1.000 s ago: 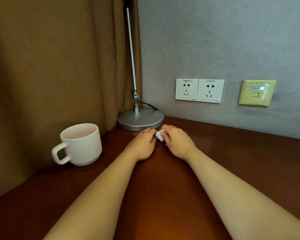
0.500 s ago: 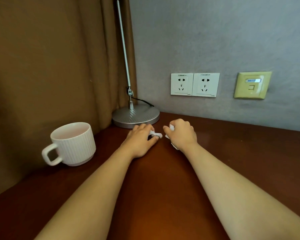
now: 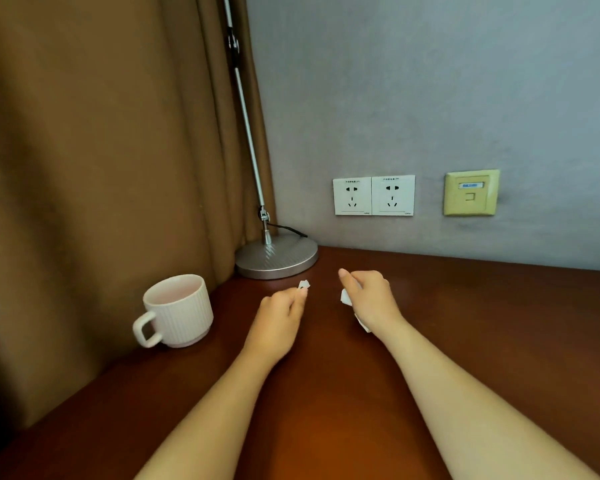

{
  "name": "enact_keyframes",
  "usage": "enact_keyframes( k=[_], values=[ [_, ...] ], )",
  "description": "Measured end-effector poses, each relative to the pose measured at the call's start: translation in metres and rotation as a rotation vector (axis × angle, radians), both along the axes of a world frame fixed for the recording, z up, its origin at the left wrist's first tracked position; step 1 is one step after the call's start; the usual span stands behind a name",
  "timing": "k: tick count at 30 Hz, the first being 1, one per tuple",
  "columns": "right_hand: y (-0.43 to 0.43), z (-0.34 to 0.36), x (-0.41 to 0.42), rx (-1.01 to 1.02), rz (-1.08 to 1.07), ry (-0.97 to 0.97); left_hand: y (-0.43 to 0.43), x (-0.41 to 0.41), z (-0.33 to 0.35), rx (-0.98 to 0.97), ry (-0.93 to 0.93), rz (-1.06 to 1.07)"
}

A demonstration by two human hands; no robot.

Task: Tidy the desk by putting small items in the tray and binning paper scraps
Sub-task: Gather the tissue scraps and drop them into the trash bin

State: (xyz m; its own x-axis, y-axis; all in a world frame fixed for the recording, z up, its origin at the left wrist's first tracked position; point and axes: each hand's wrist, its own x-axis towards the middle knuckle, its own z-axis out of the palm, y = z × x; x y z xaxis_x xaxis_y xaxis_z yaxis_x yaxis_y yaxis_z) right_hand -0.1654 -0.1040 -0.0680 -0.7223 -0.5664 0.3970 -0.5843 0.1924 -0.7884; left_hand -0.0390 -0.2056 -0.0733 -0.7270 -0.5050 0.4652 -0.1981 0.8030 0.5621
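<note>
My left hand (image 3: 280,318) pinches a small white paper scrap (image 3: 303,284) at its fingertips, just above the brown desk (image 3: 326,410). To its right, my right hand (image 3: 369,299) is curled round a larger piece of white paper (image 3: 345,296); paper shows at the thumb side and again below the palm near the wrist. The two hands are apart, with a gap of bare desk between them. No tray or bin is in view.
A white ribbed mug (image 3: 177,311) stands left of my left hand, near the brown curtain (image 3: 101,168). A desk lamp's round metal base (image 3: 277,257) sits in the corner behind the hands. Two wall sockets (image 3: 373,195) and a yellowed data port (image 3: 471,192) are on the grey wall.
The hands were together on one piece of paper by the lamp base. They have since drawn apart and towards me, each keeping a piece of the paper.
</note>
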Motion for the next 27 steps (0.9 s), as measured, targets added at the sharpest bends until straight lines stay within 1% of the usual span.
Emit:
enact_keyframes(
  k=[2,6,8,11,15,19,23,27],
  values=[
    [0.016,0.001,0.01,-0.028,0.01,-0.048,0.015,0.014,0.003,0.082,0.076,-0.031],
    [0.052,-0.001,0.029,-0.073,0.032,-0.185,0.041,0.04,0.003,0.223,0.156,-0.053],
    [0.072,0.0,0.042,-0.08,0.033,-0.222,0.052,0.052,0.003,0.288,0.186,-0.048],
    [0.105,0.003,0.064,-0.063,0.015,-0.222,0.077,0.071,0.004,0.373,0.19,-0.048],
    [0.146,0.004,0.085,-0.034,0.005,-0.209,0.117,0.092,0.005,0.399,0.186,-0.055],
    [0.187,0.009,0.11,-0.024,0.015,-0.259,0.161,0.111,0.007,0.415,0.148,-0.064],
    [0.226,0.013,0.137,0.026,0.06,-0.345,0.203,0.125,0.012,0.507,0.031,-0.101],
    [0.266,0.015,0.151,0.075,0.012,-0.403,0.247,0.132,0.013,0.467,-0.075,-0.152]
  ],
)
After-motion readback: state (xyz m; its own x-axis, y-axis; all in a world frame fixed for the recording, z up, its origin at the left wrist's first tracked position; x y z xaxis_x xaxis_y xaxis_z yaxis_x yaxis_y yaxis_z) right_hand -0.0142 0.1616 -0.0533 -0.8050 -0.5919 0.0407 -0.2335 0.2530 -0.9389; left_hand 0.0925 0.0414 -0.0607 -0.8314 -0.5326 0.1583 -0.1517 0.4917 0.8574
